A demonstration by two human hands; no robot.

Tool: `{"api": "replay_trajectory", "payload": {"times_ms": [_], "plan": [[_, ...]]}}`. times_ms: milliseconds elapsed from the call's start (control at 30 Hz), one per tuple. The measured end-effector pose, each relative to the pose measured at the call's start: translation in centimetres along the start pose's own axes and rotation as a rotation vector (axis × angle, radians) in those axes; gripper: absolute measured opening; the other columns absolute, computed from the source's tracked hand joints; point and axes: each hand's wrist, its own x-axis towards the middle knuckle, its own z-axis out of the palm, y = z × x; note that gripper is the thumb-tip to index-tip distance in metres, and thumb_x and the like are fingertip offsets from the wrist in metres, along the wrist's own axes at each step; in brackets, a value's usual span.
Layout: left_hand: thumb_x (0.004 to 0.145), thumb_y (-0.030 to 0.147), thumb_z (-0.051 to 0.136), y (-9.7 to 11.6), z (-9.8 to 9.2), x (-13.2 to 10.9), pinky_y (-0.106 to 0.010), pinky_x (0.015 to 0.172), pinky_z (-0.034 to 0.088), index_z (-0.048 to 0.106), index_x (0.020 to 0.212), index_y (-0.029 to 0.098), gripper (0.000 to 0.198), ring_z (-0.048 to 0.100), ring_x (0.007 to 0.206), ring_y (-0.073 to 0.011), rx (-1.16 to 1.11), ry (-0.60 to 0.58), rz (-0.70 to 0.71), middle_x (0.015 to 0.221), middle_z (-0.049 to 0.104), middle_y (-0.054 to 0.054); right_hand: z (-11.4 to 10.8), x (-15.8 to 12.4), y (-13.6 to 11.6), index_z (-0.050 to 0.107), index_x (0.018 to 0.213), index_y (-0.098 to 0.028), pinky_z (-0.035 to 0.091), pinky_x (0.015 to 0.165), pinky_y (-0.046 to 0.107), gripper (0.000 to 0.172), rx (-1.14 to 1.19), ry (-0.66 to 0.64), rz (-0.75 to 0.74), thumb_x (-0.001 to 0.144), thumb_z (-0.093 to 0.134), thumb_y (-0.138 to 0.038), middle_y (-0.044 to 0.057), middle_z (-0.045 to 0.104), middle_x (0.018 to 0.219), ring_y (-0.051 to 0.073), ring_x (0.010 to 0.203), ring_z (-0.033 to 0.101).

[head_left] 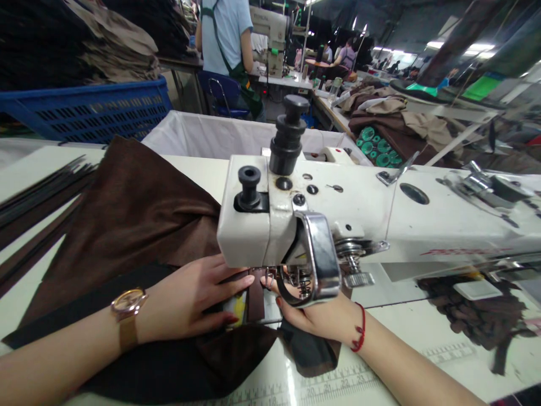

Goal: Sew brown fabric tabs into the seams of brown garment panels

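Observation:
My left hand [198,299], with a watch on its wrist, lies stretched out and open on dark brown fabric [139,214]. Its fingertips reach the left side of a narrow brown strip [255,301] at the needle area of a white sewing machine [249,231]. From the other side, my right hand [316,313], with a red cord bracelet, points its index finger at the same spot. Thumb and index finger are apart; its other fingers are hidden behind the machine's shiny metal guard [324,254]. A dark fabric flap [310,349] lies below this hand.
Long dark strips [38,197] lie at the table's left. A pile of small brown pieces [473,316] sits right, under the machine arm. Beyond stand a white cloth-lined bin [203,132], a blue basket [114,113] of fabric and a person in a light blue shirt [226,36].

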Motion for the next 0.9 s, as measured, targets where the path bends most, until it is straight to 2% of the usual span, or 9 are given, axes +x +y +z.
{"api": "replay_trajectory", "payload": {"times_ms": [133,200,333,433,533,633,767,833,900], "plan": [[0.089,0.032,0.055,-0.2,0.1,0.0,-0.045,0.096,0.050,0.045,0.137,0.020,0.050,0.056,0.116,-0.0287,-0.035,-0.086,-0.022,0.137,0.052,-0.013,-0.8,0.0,-0.2,0.064,0.113,-0.024,0.042,0.094,0.042,0.025,0.033,0.026,-0.005,0.091,0.051,-0.027,0.009,0.064,0.109,0.024,0.104,0.057],[0.089,0.032,0.055,-0.3,0.1,0.1,-0.046,0.095,0.051,0.046,0.137,0.022,0.050,0.057,0.114,-0.0289,-0.040,-0.104,-0.040,0.138,0.051,-0.013,-1.5,-1.1,-0.8,0.063,0.113,-0.023,0.040,0.098,0.046,0.025,0.027,0.057,0.054,0.092,0.051,-0.029,0.010,0.062,0.116,0.025,0.111,0.054],[0.090,0.031,0.055,0.0,0.2,-0.1,-0.047,0.101,0.047,0.045,0.138,0.020,0.051,0.052,0.121,-0.0286,-0.031,-0.058,-0.035,0.139,0.049,-0.015,-2.0,-5.1,-2.0,0.053,0.130,-0.017,0.040,0.102,0.049,0.044,-0.069,0.115,0.279,0.088,0.055,-0.028,0.014,0.051,0.136,0.028,0.124,0.047],[0.090,0.034,0.055,1.8,0.9,-0.2,-0.046,0.106,0.043,0.048,0.136,0.020,0.049,0.046,0.128,-0.0282,-0.001,0.000,-0.121,0.139,0.050,-0.015,-1.8,-6.8,-0.6,0.053,0.132,-0.019,0.035,0.107,0.051,0.045,-0.140,0.070,0.306,0.088,0.054,-0.026,0.012,0.052,0.138,0.028,0.125,0.048],[0.089,0.038,0.056,5.2,2.5,0.6,-0.046,0.108,0.041,0.051,0.133,0.021,0.047,0.046,0.129,-0.0280,0.078,0.061,-0.365,0.140,0.049,-0.012,-2.8,-5.6,2.4,0.056,0.131,-0.026,0.026,0.110,0.056,0.039,-0.130,0.015,0.255,0.092,0.050,-0.024,0.009,0.053,0.138,0.027,0.128,0.047],[0.092,0.038,0.051,9.1,4.5,2.5,-0.053,0.108,0.039,0.050,0.131,0.012,0.048,0.044,0.130,-0.0332,0.175,0.135,-0.577,0.138,0.048,-0.019,-4.5,-2.8,4.1,0.065,0.118,-0.021,0.037,0.101,0.052,0.033,-0.071,0.019,0.251,0.093,0.046,-0.016,0.013,0.062,0.125,0.027,0.118,0.055],[0.091,0.034,0.049,12.2,6.0,4.9,-0.059,0.101,0.042,0.046,0.131,0.006,0.049,0.045,0.127,-0.0380,0.248,0.187,-0.721,0.134,0.048,-0.025,-4.5,-0.1,1.2,0.069,0.107,-0.018,0.043,0.095,0.032,0.025,-0.018,0.064,0.158,0.094,0.047,-0.018,0.010,0.067,0.115,0.019,0.109,0.059],[0.089,0.031,0.051,12.4,5.6,5.1,-0.057,0.101,0.043,0.047,0.131,0.007,0.048,0.046,0.126,-0.0368,0.251,0.168,-0.721,0.132,0.050,-0.024,-3.4,0.7,-1.0,0.069,0.107,-0.023,0.044,0.092,0.026,0.021,-0.001,0.050,0.099,0.093,0.053,-0.022,0.005,0.068,0.112,0.015,0.106,0.060],[0.089,0.030,0.051,11.9,4.5,4.7,-0.052,0.100,0.045,0.049,0.128,0.007,0.045,0.048,0.124,-0.0344,0.235,0.117,-0.672,0.130,0.052,-0.022,-1.9,1.2,-2.5,0.070,0.106,-0.023,0.046,0.089,0.026,0.021,-0.009,0.045,0.097,0.092,0.054,-0.022,0.005,0.068,0.112,0.017,0.105,0.060]]}}
